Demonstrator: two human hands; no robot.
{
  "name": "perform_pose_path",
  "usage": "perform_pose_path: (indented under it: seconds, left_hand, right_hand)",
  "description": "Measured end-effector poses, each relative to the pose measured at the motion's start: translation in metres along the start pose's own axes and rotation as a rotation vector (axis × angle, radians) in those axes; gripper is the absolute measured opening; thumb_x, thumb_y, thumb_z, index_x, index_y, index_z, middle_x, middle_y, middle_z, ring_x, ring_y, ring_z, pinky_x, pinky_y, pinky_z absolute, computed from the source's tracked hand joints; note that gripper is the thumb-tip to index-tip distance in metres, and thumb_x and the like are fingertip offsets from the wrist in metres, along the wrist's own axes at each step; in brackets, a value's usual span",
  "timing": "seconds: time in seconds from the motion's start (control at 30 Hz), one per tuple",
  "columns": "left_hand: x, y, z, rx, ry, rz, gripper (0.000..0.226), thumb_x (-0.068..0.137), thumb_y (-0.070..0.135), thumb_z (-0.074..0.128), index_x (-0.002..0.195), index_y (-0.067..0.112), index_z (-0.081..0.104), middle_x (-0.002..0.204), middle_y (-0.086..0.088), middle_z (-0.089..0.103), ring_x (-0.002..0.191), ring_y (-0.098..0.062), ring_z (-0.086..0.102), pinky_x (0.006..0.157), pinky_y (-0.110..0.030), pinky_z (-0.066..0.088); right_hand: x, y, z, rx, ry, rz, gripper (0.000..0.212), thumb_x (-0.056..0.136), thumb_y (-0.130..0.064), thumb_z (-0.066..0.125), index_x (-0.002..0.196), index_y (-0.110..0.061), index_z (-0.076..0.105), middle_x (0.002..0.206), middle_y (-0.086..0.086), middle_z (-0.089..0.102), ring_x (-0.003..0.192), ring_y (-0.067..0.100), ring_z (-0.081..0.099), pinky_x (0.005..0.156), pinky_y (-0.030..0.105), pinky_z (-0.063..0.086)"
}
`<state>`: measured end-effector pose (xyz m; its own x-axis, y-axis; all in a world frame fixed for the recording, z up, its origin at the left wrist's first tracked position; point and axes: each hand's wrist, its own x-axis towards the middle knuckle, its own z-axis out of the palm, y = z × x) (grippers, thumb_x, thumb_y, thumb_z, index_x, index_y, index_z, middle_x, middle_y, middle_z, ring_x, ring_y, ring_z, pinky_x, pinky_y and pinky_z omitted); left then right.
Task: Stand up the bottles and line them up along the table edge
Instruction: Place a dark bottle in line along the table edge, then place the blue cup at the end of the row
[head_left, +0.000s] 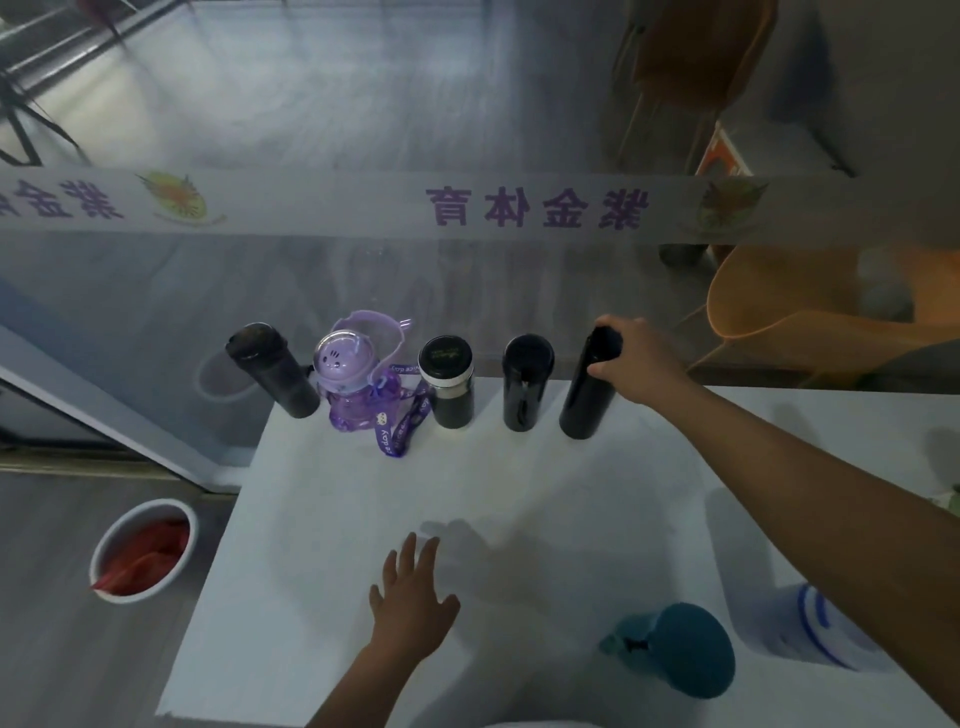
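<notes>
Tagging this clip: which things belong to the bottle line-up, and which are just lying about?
Job: right hand, tall black bottle, shorter black bottle, silver-banded bottle, purple bottle, leftmost dark bottle, teal bottle, blue-striped container.
Lying about: bin, orange chair.

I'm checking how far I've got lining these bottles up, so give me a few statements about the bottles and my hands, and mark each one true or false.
1. A row of five bottles stands along the far edge of the table. True.
2. The teal bottle sits apart from that row, nearer the person. True.
3. The right hand grips the teal bottle. False: it grips the top of the tall black bottle at the row's right end.
4. The left hand holds a bottle. False: it is open over the table, holding nothing.
</notes>
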<state>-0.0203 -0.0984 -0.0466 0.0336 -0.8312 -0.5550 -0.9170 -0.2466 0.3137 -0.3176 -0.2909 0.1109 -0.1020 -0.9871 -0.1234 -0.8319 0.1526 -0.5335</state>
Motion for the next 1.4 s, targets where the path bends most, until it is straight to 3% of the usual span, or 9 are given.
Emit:
perform_pose_path:
  seconds: [0.2,0.4,0.57,0.7,0.8,0.87,0.93,1.07,1.4]
  left_hand:
    - [0.003,0.002,-0.002,0.003,-0.021,0.035,0.077,0.089,0.043,0.055,0.152,0.035,0.011,0.163,0.005,-0.002,0.150,-0.028,0.002,0.117,-0.055,0.018]
    - [0.009,0.009,-0.005,0.038,-0.045,0.107,0.076,0.088,0.043,0.055,0.152,0.035,0.013,0.163,0.004,0.000,0.149,-0.028,0.004,0.117,-0.054,0.019]
    - [0.017,0.023,0.001,0.079,-0.084,0.183,0.077,0.087,0.043,0.055,0.152,0.036,0.013,0.163,0.003,0.001,0.149,-0.027,0.004,0.117,-0.052,0.017]
    - [0.022,0.037,0.012,0.153,-0.122,0.254,0.078,0.088,0.045,0.055,0.152,0.035,0.013,0.163,0.002,0.001,0.150,-0.027,0.003,0.118,-0.051,0.013]
    - [0.026,0.048,0.020,0.208,-0.144,0.311,0.078,0.089,0.047,0.054,0.153,0.033,0.012,0.163,0.000,-0.002,0.150,-0.029,-0.001,0.119,-0.051,0.008]
    - [0.028,0.056,0.025,0.225,-0.146,0.342,0.078,0.089,0.047,0.054,0.152,0.033,0.011,0.163,-0.001,-0.004,0.149,-0.031,-0.005,0.119,-0.052,0.005]
    - [0.027,0.063,0.030,0.231,-0.145,0.370,0.077,0.089,0.046,0.054,0.152,0.033,0.012,0.163,-0.001,-0.006,0.149,-0.031,-0.007,0.119,-0.052,0.003]
    - [0.027,0.074,0.037,0.244,-0.143,0.403,0.077,0.089,0.047,0.054,0.152,0.034,0.012,0.163,0.000,-0.008,0.149,-0.030,-0.008,0.119,-0.054,0.002]
    - [0.031,0.078,0.044,0.370,-0.184,0.380,0.080,0.090,0.047,0.051,0.151,0.044,-0.001,0.162,0.002,-0.018,0.148,-0.029,-0.017,0.115,-0.064,0.002]
  right_hand:
    - [-0.007,0.001,0.001,-0.023,-0.009,-0.022,0.058,0.082,-0.017,0.074,0.134,-0.022,0.048,0.131,0.010,0.052,0.113,0.031,0.055,0.084,0.030,0.046]
    - [-0.036,-0.007,-0.011,0.061,-0.027,0.016,0.082,0.081,-0.026,0.076,0.147,-0.029,0.028,0.151,0.006,0.034,0.132,0.031,0.042,0.099,0.037,0.042]
    - [-0.122,-0.001,-0.018,0.156,0.101,0.129,0.057,0.086,-0.035,0.068,0.137,-0.027,0.044,0.148,-0.001,0.041,0.132,0.023,0.043,0.106,0.037,0.036]
    - [-0.209,0.026,0.005,0.076,0.013,0.310,0.060,0.080,-0.047,0.070,0.135,-0.035,0.047,0.148,-0.006,0.040,0.131,0.018,0.042,0.109,0.036,0.035]
    - [-0.258,0.045,0.028,0.019,-0.126,0.356,0.078,0.071,-0.057,0.074,0.138,-0.049,0.035,0.153,-0.006,0.030,0.138,0.018,0.032,0.110,0.038,0.033]
    - [-0.280,0.053,0.044,-0.021,-0.176,0.374,0.087,0.068,-0.054,0.076,0.140,-0.052,0.028,0.156,-0.005,0.023,0.142,0.022,0.027,0.109,0.042,0.034]
    - [-0.293,0.057,0.059,-0.104,-0.158,0.363,0.084,0.072,-0.041,0.074,0.142,-0.048,0.028,0.154,-0.004,0.023,0.137,0.025,0.033,0.102,0.038,0.041]
    - [-0.287,0.063,0.066,-0.160,-0.116,0.326,0.074,0.075,-0.023,0.066,0.139,-0.040,0.034,0.140,-0.003,0.034,0.118,0.024,0.047,0.087,0.033,0.049]
    - [-0.164,0.077,-0.011,-0.179,-0.110,0.206,0.071,0.075,-0.022,0.071,0.137,-0.035,0.040,0.126,0.004,0.045,0.105,0.022,0.053,0.087,0.032,0.049]
